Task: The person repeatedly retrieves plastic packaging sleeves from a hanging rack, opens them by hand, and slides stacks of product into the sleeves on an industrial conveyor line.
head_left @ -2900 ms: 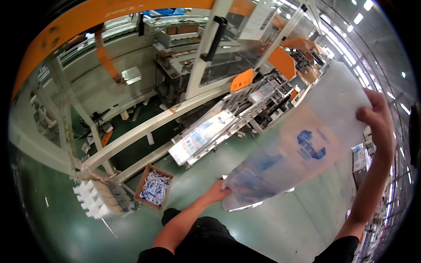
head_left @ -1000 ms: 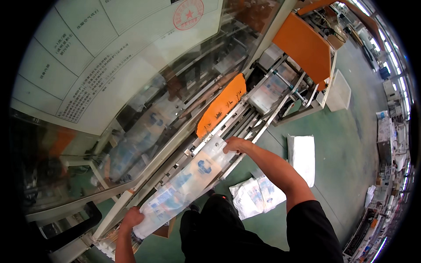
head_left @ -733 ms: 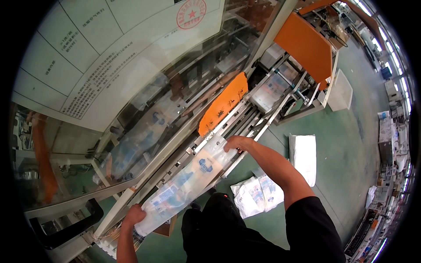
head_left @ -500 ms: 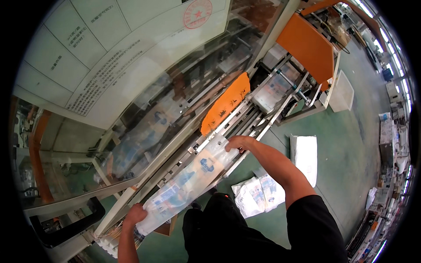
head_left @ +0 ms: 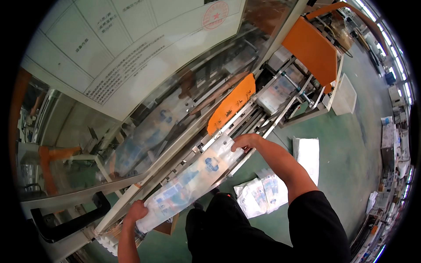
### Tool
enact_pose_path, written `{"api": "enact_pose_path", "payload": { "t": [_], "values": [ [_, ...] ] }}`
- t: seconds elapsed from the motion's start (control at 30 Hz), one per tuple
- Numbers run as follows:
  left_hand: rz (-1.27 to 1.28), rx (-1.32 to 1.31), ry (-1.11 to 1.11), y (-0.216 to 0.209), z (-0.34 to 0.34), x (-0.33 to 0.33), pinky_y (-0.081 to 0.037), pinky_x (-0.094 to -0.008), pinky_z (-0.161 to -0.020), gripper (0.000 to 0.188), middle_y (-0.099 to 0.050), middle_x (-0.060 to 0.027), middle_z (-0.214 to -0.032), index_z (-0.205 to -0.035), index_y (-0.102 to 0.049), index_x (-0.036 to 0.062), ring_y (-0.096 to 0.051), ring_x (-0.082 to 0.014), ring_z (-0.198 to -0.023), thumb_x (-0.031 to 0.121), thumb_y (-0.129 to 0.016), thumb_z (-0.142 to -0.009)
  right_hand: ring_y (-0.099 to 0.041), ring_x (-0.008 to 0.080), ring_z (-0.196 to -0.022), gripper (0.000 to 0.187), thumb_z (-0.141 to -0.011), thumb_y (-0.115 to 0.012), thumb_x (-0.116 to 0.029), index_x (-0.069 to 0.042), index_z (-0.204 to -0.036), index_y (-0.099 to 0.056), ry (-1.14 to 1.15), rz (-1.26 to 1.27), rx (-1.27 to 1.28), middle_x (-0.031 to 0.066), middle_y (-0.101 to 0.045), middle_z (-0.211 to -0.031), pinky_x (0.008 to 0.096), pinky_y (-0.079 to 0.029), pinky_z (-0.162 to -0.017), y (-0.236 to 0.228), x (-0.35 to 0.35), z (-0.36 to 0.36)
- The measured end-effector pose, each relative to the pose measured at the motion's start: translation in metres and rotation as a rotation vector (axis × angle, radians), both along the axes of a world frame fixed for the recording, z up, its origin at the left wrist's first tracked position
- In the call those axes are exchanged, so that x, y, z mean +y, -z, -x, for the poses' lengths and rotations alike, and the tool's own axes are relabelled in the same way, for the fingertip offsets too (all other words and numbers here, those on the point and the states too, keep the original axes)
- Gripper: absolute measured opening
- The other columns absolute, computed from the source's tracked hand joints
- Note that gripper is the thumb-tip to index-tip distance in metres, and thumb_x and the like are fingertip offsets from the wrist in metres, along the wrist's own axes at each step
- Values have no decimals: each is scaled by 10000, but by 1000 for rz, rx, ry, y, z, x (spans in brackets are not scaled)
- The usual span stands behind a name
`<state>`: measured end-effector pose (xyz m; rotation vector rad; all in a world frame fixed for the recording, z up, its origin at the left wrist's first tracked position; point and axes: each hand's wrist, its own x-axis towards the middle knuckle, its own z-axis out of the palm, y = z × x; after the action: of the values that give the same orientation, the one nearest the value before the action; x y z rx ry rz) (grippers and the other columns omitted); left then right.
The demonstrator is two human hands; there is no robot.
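A long stack of translucent printed plastic bags (head_left: 188, 182) lies slantwise along the rails of a machine. It carries blue and orange print. My left hand (head_left: 137, 210) is closed on the stack's near left end. At the far right end, my right hand (head_left: 245, 141) has its fingers curled over the edge of the same stack; some fingertips are hidden. An orange panel with dark handwriting (head_left: 231, 104) stands just beyond my right hand. Farther up the rails lies another printed bag stack (head_left: 274, 96), apart from my hands.
A glass door (head_left: 144, 127) with a black handle (head_left: 72, 221) flanks the rails on the left. An orange machine cover (head_left: 311, 50) stands at the upper right. On the green floor lie a wrapped bag bundle (head_left: 262, 195) and a white package (head_left: 306, 158).
The view has shifted slightly, so the scene sits a little farther right. Both hands keep their hold on the bag stack, which shows no clear movement along the rails.
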<state>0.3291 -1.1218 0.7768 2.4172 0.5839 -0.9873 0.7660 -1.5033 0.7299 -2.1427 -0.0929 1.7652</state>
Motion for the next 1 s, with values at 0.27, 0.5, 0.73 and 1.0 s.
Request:
{"api": "enact_pose_path", "payload": {
  "t": [0.27, 0.5, 0.73, 1.0],
  "values": [
    [-33, 47, -41, -12, -18, -5, -449, -447, -890, 425, -607, -244, -1013, -1036, -618, 21, -565, -405, -965, 172, -457, -673, -489, 162, -689, 694, -647, -734, -297, -87, -1259, -483, 37, 48, -14, 61, -501, -884, 283, -479, -542, 9, 8, 4],
    [-50, 43, -32, -22, -29, -7, -446, -448, -897, 431, -609, -232, -1031, -1053, -625, 53, -571, -399, -968, 161, -464, -668, -470, 155, -695, 557, -661, -731, -266, -68, -1140, -528, 41, 45, 41, 48, -509, -904, 277, -445, -504, 22, 3, 0],
    [-53, 55, -67, -34, -39, -13, -447, -446, -897, 415, -614, -228, -1024, -1030, -635, 48, -574, -395, -967, 158, -468, -666, -482, 173, -767, 556, -640, -733, -223, -55, -1129, -528, 129, -42, 21, 70, -514, -1014, 312, -462, -566, 19, -4, 1],
    [-25, 82, -70, 0, -5, -7, -437, -431, -916, 413, -587, -256, -1057, -1019, -623, -3, -555, -398, -998, 174, -454, -686, -538, 240, -873, 582, -607, -710, -159, -15, -1137, -518, 57, -36, -134, 121, -534, -1029, 364, -486, -645, -1, 5, 12]
  ]
}}
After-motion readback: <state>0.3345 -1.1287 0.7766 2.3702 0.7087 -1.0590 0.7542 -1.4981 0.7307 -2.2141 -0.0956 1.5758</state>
